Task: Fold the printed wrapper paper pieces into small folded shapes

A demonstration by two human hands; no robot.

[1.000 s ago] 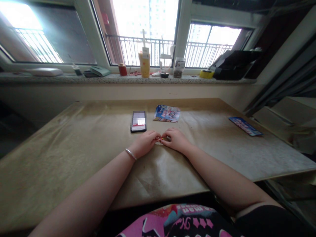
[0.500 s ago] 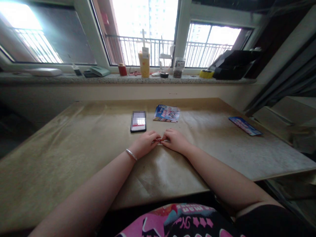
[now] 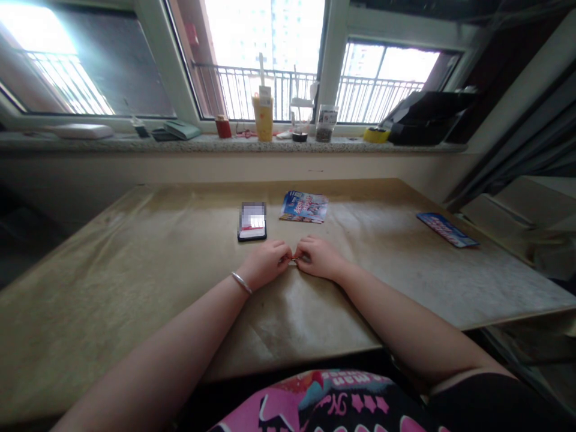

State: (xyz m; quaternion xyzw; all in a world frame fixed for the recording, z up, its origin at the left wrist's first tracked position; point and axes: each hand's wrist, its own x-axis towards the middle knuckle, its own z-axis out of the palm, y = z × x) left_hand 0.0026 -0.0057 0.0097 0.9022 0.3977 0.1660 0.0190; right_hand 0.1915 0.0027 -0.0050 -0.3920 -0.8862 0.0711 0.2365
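Note:
My left hand (image 3: pixel 269 262), with a silver bangle at its wrist, is closed in a pinch at the middle of the table. Facing it, my right hand (image 3: pixel 320 258) pinches too, and the fingertips of both nearly meet. Between them shows a sliver of a small reddish thing (image 3: pixel 293 259), mostly hidden by the fingers and too small to name. Just beyond my left hand lies a phone (image 3: pixel 252 233) with a lit, partly blurred screen. Behind my right hand sits a stack of blue printed booklets or packets (image 3: pixel 305 206).
Another blue printed packet (image 3: pixel 445 230) lies near the table's right edge. On the windowsill (image 3: pixel 216 144) stand a yellow drink cup (image 3: pixel 263 117), a red jar (image 3: pixel 223 127), a clear cup (image 3: pixel 326 123), yellow tape (image 3: pixel 377 135) and a black box (image 3: pixel 423 123). Boxes (image 3: pixel 531 210) stand right of the table.
The fingers of both hands have curled in more tightly around the small reddish thing, and less of it shows. My left wrist has shifted very slightly right. The phone and packets have stayed put.

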